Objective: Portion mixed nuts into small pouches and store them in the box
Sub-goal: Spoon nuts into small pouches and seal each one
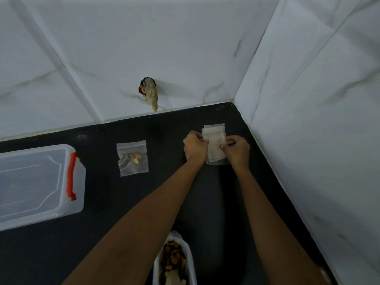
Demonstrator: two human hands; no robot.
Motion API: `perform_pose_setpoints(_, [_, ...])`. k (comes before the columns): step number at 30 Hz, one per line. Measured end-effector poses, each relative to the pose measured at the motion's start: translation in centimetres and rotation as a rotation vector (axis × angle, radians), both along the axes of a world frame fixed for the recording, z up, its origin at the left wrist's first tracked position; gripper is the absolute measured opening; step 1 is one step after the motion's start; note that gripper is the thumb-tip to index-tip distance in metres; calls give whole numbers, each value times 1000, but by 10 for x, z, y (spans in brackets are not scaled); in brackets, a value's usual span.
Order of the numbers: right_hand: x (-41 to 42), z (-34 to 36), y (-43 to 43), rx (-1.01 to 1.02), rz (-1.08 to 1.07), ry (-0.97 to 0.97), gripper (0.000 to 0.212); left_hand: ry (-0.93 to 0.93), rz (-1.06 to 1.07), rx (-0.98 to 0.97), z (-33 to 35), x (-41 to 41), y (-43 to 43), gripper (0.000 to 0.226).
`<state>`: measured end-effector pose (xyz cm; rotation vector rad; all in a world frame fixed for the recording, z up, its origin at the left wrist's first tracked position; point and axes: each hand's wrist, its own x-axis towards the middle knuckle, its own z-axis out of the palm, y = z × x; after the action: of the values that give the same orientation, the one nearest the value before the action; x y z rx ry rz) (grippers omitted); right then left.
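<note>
Both hands on the stack of empty pouches [214, 145] at the far right of the worktop [102, 202], near the wall corner. My left hand [195, 148] pinches the stack's left edge, my right hand [236, 150] pinches the right edge near the top. Both are closed on plastic, nothing loose. My read: 2 hands because the film is thin and clingy, so 1 side anchors the stack while the other peels off a single pouch. Can't tell yet if 1 is separated.

1 filled pouch [132, 158] lies flat mid-worktop, well apart from the stack, with a few nuts showing through it. It sits between the stack and the box, so likely parked on the way there. Can't tell if its zip is sealed.

Box [37, 186] is at the left, clear plastic, lid on, red latch [71, 175] on its right end. It looks closed, so it has to be opened before anything is stored. Contents not readable through the lid.

Nut tub [174, 260] is at the bottom edge, between my forearms, open top. Close in, so scooping is a short reach.

Progress judged: early. 1 portion done, none seen in the box.

Risk: pulling 2 pouches at once.
</note>
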<state>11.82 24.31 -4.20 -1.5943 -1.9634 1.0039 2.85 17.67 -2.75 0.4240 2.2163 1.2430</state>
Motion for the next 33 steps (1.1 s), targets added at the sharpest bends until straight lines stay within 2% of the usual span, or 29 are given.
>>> perform_pose_setpoints(5, [-1,-1,1,-15,-26,39,24,2,32,-19,0,-4,-3,21])
perform_pose_setpoints(9, [-1,-2,0,14,-39,38,23,-32,52,38,-1,-6,-8,19])
perform_pose_setpoints(12, [-2,3,-2,28,-38,53,23,-116,67,99,-2,-7,-13,8])
perform_pose_setpoints(17, [0,21,-9,-82,14,152,30,-260,41,188,11,-7,-30,4])
perform_pose_setpoints(21, [7,41,-27,-256,62,256,34,-335,-37,219,35,-7,-58,10])
perform_pose_setpoints(27, [30,73,-85,-357,189,415,17,-319,-146,225,62,-3,-125,8])
perform_pose_setpoints(29, [38,79,-109,-367,251,398,18,-303,-186,207,70,0,-152,10])
perform_pose_setpoints(33, [54,86,-153,-314,437,224,23,-251,-287,143,83,11,-208,9])
